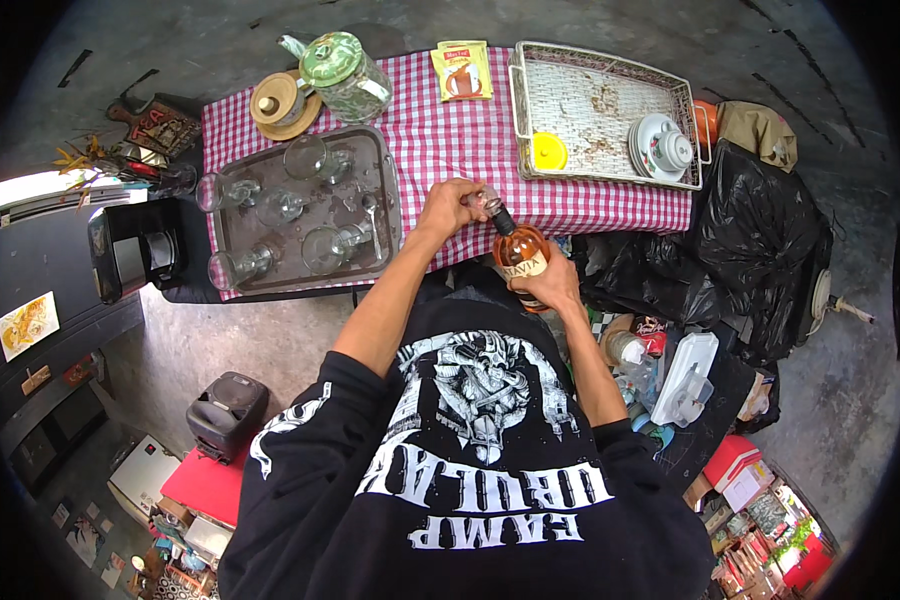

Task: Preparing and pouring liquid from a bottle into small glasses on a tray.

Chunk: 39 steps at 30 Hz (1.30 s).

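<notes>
My right hand (550,280) is wrapped round the lower part of a bottle (519,245) of amber liquor with a dark neck. The bottle leans away from me, with its neck toward the table's front edge. At its mouth, the fingers of my left hand (452,208) pinch a small clear glass (483,201). My fingers partly hide this glass, and whether liquor is inside cannot be made out. To the left, a brown serving tray (270,287) holds several stemmed clear glasses (325,248), some lying on their sides, and a spoon (372,222).
A checked cloth (410,120) covers the table. Behind the tray are a green teapot (355,85) and a wooden-lidded jar (278,101). Yellow sachets (462,72) lie at the back. A white wicker tray (610,180) holds a yellow lid (549,152) and stacked cups and saucers (660,145).
</notes>
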Each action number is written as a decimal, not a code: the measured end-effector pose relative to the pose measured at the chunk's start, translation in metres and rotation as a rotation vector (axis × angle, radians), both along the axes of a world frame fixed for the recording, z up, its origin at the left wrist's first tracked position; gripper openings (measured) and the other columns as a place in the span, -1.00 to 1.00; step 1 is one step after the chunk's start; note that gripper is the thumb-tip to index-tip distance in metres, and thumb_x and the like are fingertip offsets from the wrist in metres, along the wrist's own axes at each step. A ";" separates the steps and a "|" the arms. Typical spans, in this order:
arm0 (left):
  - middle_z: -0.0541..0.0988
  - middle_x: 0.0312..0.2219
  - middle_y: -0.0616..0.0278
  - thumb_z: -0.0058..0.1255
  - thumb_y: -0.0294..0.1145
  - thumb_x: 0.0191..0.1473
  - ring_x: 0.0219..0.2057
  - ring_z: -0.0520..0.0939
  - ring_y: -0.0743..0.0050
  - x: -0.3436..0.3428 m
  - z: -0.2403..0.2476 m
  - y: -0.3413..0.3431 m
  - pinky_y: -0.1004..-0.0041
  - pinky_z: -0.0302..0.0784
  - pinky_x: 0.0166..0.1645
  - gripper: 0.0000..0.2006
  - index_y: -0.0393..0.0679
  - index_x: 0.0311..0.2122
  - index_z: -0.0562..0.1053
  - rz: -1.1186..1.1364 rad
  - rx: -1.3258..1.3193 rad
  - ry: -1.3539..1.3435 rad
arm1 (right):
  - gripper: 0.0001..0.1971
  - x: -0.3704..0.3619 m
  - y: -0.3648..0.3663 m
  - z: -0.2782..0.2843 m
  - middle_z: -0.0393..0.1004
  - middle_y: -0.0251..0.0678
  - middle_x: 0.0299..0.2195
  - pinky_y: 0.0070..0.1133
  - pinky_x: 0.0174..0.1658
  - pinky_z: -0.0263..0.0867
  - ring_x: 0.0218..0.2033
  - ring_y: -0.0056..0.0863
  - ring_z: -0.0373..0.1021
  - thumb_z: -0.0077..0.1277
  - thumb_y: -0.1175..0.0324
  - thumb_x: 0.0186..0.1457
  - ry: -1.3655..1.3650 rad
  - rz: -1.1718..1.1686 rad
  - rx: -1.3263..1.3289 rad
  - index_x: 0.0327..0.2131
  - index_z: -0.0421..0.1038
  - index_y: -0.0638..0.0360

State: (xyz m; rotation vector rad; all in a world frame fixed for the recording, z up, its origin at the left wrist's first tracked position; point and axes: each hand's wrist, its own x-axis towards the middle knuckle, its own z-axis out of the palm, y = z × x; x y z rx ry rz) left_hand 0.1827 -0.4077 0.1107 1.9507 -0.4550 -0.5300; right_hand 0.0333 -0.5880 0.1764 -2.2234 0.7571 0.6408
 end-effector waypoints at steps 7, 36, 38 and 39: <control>0.61 -0.23 -0.01 0.42 -0.54 -0.42 -0.27 0.64 0.23 0.001 0.000 0.000 0.40 0.59 -0.16 -0.39 -0.28 -0.09 0.53 -0.003 -0.006 0.029 | -0.13 0.000 -0.001 -0.001 0.54 -0.11 -0.17 -0.37 -0.02 0.36 -0.13 -0.18 0.48 0.43 0.10 -0.58 0.001 0.005 -0.004 -0.05 0.36 0.19; 0.63 -0.27 0.01 0.37 -0.61 -0.40 -0.34 0.66 0.29 -0.001 -0.004 0.000 0.42 0.60 -0.21 -0.47 -0.26 -0.15 0.56 0.019 -0.050 0.013 | -0.12 -0.001 -0.002 -0.005 0.53 -0.07 -0.17 -0.36 -0.03 0.36 -0.13 -0.17 0.48 0.43 0.08 -0.59 0.014 0.009 -0.003 -0.05 0.35 0.20; 0.63 -0.28 0.00 0.36 -0.62 -0.40 -0.35 0.66 0.30 0.000 0.001 0.000 0.43 0.60 -0.22 -0.48 -0.26 -0.15 0.56 0.018 -0.051 0.010 | -0.12 -0.001 -0.002 -0.005 0.53 -0.08 -0.17 -0.37 -0.03 0.36 -0.13 -0.16 0.48 0.43 0.07 -0.59 0.012 0.007 -0.005 -0.05 0.35 0.20; 0.63 -0.28 0.00 0.36 -0.63 -0.40 -0.36 0.66 0.31 0.000 0.003 0.000 0.43 0.60 -0.23 -0.48 -0.27 -0.15 0.56 0.011 -0.058 0.030 | -0.11 -0.001 -0.003 -0.004 0.53 -0.08 -0.17 -0.37 -0.02 0.36 -0.13 -0.16 0.48 0.42 0.06 -0.59 0.010 0.006 -0.006 -0.05 0.35 0.20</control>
